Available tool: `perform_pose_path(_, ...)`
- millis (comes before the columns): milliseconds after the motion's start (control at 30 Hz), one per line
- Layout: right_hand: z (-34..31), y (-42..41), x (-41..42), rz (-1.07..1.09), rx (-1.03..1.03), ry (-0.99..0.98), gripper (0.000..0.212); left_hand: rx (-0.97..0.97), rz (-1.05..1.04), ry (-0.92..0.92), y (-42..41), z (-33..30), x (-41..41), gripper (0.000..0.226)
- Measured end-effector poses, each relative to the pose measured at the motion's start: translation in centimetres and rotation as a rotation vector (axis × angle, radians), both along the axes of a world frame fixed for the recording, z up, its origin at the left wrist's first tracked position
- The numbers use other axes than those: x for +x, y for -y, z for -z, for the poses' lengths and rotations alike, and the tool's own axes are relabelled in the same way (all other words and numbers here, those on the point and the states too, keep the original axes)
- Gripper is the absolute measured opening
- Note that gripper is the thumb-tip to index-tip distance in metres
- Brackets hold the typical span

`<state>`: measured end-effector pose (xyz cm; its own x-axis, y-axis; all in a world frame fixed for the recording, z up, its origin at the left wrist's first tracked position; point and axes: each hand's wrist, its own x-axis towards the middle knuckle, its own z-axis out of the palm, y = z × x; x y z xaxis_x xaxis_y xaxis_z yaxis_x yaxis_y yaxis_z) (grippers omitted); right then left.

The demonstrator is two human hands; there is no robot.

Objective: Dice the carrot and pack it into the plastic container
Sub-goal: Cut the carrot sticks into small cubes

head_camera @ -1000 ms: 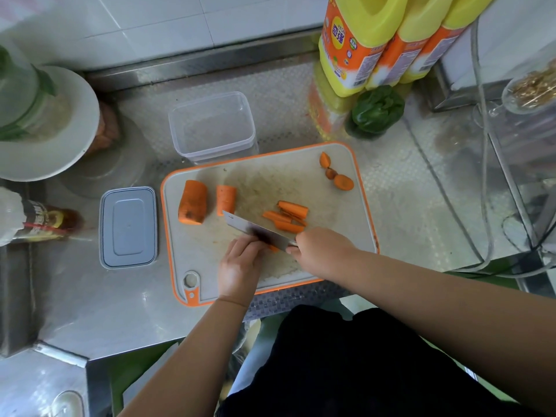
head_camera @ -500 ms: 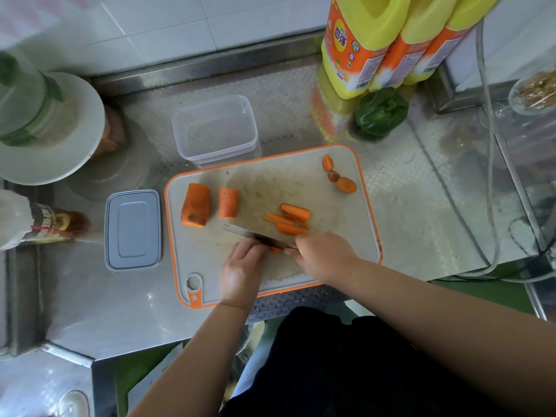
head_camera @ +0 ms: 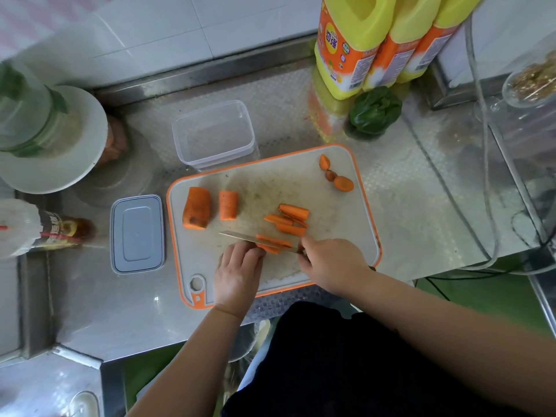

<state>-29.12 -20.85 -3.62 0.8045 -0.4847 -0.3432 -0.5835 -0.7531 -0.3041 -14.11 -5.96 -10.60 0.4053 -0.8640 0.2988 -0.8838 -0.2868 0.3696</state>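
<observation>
A carrot piece [head_camera: 272, 244] lies near the lower middle of the cutting board [head_camera: 346, 236], partly split into strips, with the knife [head_camera: 249, 238] blade set lengthwise across it. The left hand [head_camera: 239, 273] holds the piece from below, its fingers [head_camera: 240, 251] curled together on the carrot's left end. The right hand [head_camera: 332, 263] grips the knife handle, fingers wrapped round it and mostly hidden. Just above lie cut carrot sticks [head_camera: 288, 219]; two thick carrot chunks [head_camera: 197, 207] stand at the board's left, and small end slices [head_camera: 335, 176] sit at its upper right. The clear plastic container [head_camera: 213, 135] stands open just beyond the board's upper edge, its grey lid [head_camera: 137, 233] lying left of the board on the steel worktop [head_camera: 406, 191]. Yellow bottles [head_camera: 358, 43] and a green pepper [head_camera: 374, 109] stand at the upper right.
</observation>
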Motion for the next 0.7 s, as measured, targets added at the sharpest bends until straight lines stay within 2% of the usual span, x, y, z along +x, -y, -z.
perform_pose_path(100, 0.3, -0.6, -0.2, 0.025, -0.009, 0.028, 0.027, -0.170, 0.003, 0.054, -0.2, -1.8, -0.4, 0.029)
perform_pose_path(200, 0.3, -1.0, -0.2, -0.010, -0.069, 0.041, 0.025, -0.215, 0.048, 0.054, 0.4, -4.7, -0.6, 0.019)
perform_pose_path(267, 0.2, -1.3, 0.1, -0.031, -0.150, 0.059, 0.022, -0.107, 0.113, 0.024, 1.6, -6.6, -0.1, 0.011)
perform_pose_path(367, -0.1, -1.8, 0.8, -0.002, -0.170, 0.090, 0.037, 0.197, 0.220, 0.016, 3.5, -7.6, 0.8, 0.029)
perform_pose_path(567, 0.1, -2.9, 1.1, -0.008, -0.209, 0.126, 0.038, 0.668, 0.296, 0.038, 5.4, -7.0, 1.7, 0.063)
perform_pose_path(633, 0.2, -2.9, 0.9, -0.018, -0.219, 0.154, 0.039, 0.724, 0.342, 0.060, 6.0, -7.0, 1.8, 0.073)
perform_pose_path(700, 0.2, -2.9, 0.6, -0.033, -0.249, 0.190, 0.039, 0.745, 0.362, 0.055, 6.5, -6.9, 1.8, 0.066)
